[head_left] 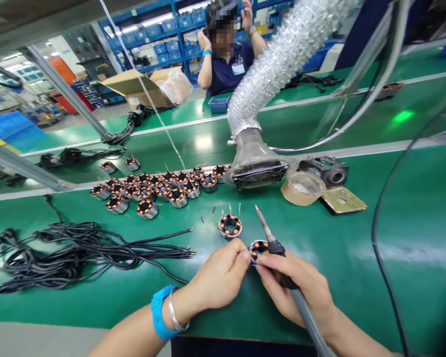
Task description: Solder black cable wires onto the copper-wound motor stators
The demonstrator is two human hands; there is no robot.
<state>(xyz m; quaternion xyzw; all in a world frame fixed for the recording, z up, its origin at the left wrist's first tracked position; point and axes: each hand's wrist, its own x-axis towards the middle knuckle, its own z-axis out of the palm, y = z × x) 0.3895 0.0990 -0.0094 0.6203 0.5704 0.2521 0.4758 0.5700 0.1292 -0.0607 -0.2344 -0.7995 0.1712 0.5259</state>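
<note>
Pinching at a silvery, copper-coiled ring (256,250): both hands (221,272), the right (305,285) gripping a soldering iron (276,247)

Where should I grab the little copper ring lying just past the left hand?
I'd pinch the copper ring by its silvery outer rim, coming from the near side, by the left hand. The rim looks smooth and round, while thin wires poke out on the far side and might bend.

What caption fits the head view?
Left hand at a copper-wound metal ring; right hand holding black-and-grey soldering iron.
</note>
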